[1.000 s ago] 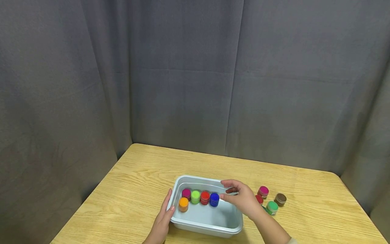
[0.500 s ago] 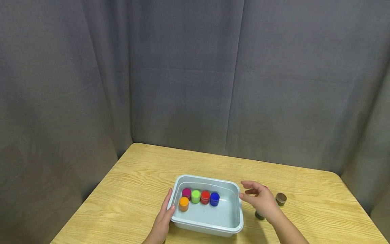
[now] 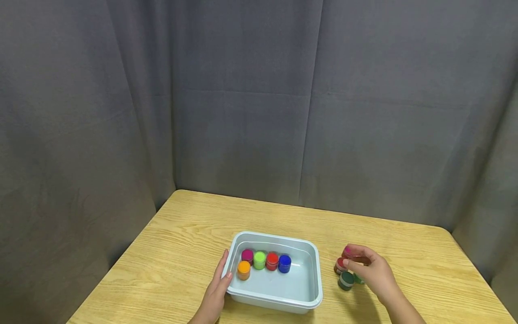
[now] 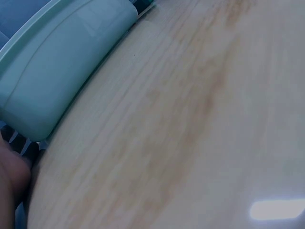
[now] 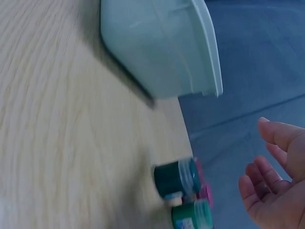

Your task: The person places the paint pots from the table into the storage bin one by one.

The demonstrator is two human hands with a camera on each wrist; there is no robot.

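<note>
A: Status on the hands?

B: Left hand lies flat against the left end wall of the pale blue rectangular plastic tub, fingers straight, thumb at the rim. Nothing gripped, just resting on it. The left wrist view shows only the tub's outer wall and the light wooden table, plus a sliver of the hand at the edge.

A: Right?

B: Right hand is over the cluster of small round jars to the right of the tub. Fingers curved, loosely spread. In the right wrist view the palm is open with the fingers apart and nothing between them. From the head view I cannot tell if a fingertip touches a jar.

A: Which jars are out there?

B: Dark green-lidded jar nearest the front, red-lidded jar just behind it, pink-lidded jar peeking above the fingers, and a lighter green one mostly hidden under the hand. All close together on the table, apart from the tub. The wrist view is blurred but shows the dark green jar on its side of the frame and the lighter green one below it.

A: Inside the tub?

B: Five upright jars at the left end: magenta, lime green, red and blue in a row, touching, with orange just in front of the magenta.
</note>
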